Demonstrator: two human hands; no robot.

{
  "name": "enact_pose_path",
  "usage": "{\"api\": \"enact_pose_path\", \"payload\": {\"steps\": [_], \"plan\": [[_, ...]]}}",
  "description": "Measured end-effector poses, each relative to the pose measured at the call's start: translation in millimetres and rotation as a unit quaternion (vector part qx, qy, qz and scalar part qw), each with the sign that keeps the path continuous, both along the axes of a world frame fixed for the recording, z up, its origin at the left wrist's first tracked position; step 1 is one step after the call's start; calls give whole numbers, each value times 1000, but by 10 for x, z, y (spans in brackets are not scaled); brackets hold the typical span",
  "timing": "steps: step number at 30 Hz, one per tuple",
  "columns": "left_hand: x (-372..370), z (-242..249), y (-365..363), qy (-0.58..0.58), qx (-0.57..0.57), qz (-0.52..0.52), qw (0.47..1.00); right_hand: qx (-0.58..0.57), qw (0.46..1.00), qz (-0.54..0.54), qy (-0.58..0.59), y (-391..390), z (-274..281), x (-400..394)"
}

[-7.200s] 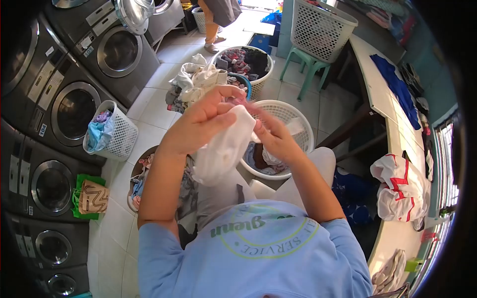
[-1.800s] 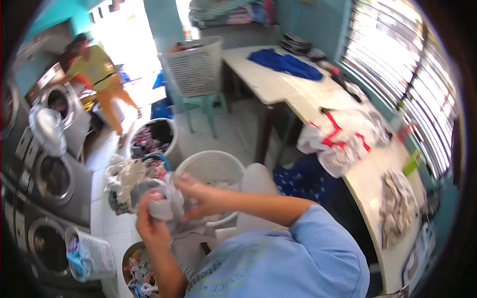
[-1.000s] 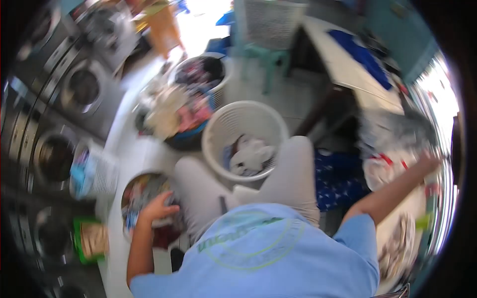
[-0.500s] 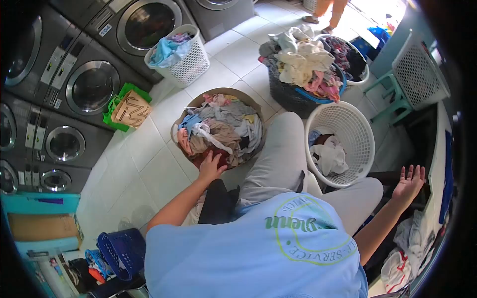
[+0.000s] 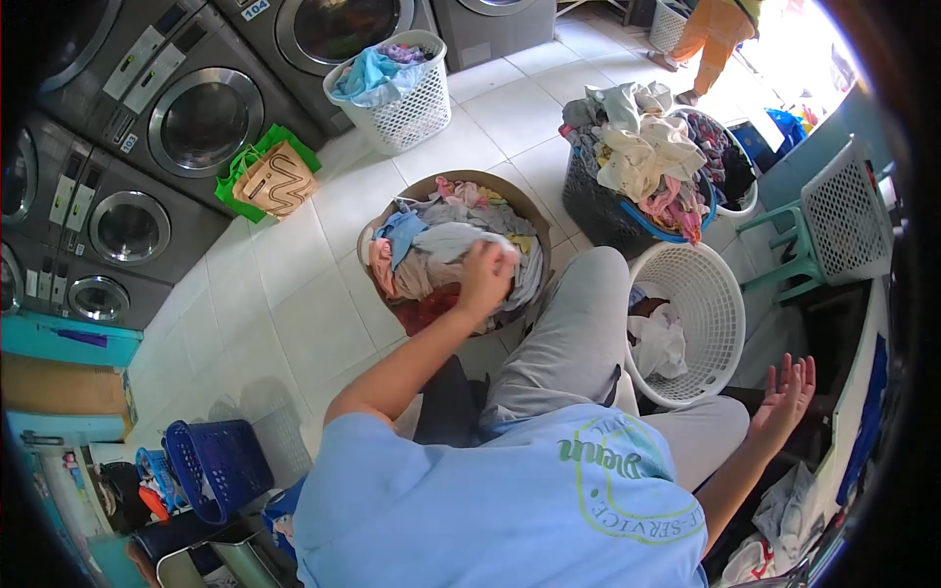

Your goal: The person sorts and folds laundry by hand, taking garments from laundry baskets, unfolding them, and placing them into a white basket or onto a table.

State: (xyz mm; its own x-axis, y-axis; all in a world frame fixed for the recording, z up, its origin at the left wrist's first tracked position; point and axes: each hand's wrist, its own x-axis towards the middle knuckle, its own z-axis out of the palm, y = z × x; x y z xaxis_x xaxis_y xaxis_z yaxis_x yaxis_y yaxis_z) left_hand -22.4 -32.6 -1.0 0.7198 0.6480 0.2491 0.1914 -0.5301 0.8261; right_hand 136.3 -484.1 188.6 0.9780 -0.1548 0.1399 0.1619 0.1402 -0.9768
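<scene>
A round brown basket heaped with mixed clothes stands on the floor before my left knee. Over this heap is my left hand, its fingers closed on a white cloth; the fingertips are partly hidden and slightly blurred. A dark red cloth lies at the basket's near side, below my wrist. Out to the right, my right hand is palm up with fingers apart, holding nothing. Nearest to it is a white round basket containing a white garment and a dark piece.
A dark basket overflows with clothes, beside another full white basket. A white laundry basket stands by the washing machines. Green and brown bags lie left. A person's orange trousers show at the back.
My left hand has moved from the dark red cloth at the near rim up and right over the heap, now on white cloth. My right hand stays open. The view has shifted.
</scene>
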Motion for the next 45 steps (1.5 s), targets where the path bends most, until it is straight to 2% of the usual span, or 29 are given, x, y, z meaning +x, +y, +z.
{"api": "enact_pose_path", "payload": {"steps": [3,5,6,7,8,9,10,11,13,14,16,17,18,19,20,22,23,24,26,27,28,30,31,33,34,36,41,44,45], "plan": [[35,860,-592,-95,82,-155,980,-8,996,79,43,506,13,-219],[21,1345,-860,-112,222,-290,924,-55,970,189,141,805,-60,-320],[26,1513,-1026,-167,183,-360,900,19,935,277,220,881,-219,-337],[30,1633,-1175,-219,144,-427,865,129,860,411,274,1007,-238,-404],[23,1726,-1275,-222,143,-430,863,224,788,448,359,1095,-252,-437],[22,1803,-1362,-129,43,-571,810,259,783,431,367,1165,-302,-438],[22,1841,-1429,-30,-58,-689,722,294,777,413,373,1191,-374,-426],[21,1799,-1462,-33,-56,-691,719,293,780,411,370,1133,-482,-380],[36,1726,-1461,52,-85,-674,732,256,841,364,308,1023,-547,-283],[54,1695,-1418,50,-83,-680,727,256,845,357,303,949,-537,-267],[76,1741,-1235,212,-66,-664,714,292,846,364,260,1033,-249,-358],[53,1716,-1194,207,-63,-679,701,309,826,421,212,1027,-232,-365],[42,1663,-1148,179,-30,-650,738,307,837,404,204,1069,-145,-391],[81,1608,-1154,148,3,-619,772,343,783,488,177,1142,-25,-424],[154,1568,-1208,142,6,-633,761,358,756,525,158,1147,27,-465],[271,1473,-1275,59,-205,-585,783,355,715,578,167,1141,74,-547],[279,1309,-1264,117,-335,-601,716,347,710,585,179,1118,16,-562],[283,1368,-1331,117,-331,-607,713,339,705,593,190,1093,-41,-579],[306,1611,-1486,10,-598,-493,631,139,784,537,280,1036,-234,-588],[304,1739,-1495,41,-640,-391,660,59,857,452,241,1098,58,-716],[370,1774,-1460,42,-638,-397,659,60,859,448,238,1070,31,-683],[529,1850,-1357,-89,-712,-374,588,166,880,383,227,1003,-57,-575],[528,1879,-1331,-84,-711,-379,586,168,878,382,234,953,0,-559],[527,1937,-1271,-96,-680,-330,647,184,884,370,218,956,-22,-584],[515,1937,-1244,-93,-679,-335,646,198,887,364,205,971,-38,-602],[470,1917,-1171,-90,-636,-310,701,185,895,354,196,984,-31,-618],[565,1968,-708,-54,-643,-242,725,227,925,271,142,907,63,-478],[556,2002,-617,-115,-637,-191,738,240,926,260,130,818,86,-415],[538,1983,-617,-150,-569,-185,787,246,922,256,158,817,103,-414]]}}
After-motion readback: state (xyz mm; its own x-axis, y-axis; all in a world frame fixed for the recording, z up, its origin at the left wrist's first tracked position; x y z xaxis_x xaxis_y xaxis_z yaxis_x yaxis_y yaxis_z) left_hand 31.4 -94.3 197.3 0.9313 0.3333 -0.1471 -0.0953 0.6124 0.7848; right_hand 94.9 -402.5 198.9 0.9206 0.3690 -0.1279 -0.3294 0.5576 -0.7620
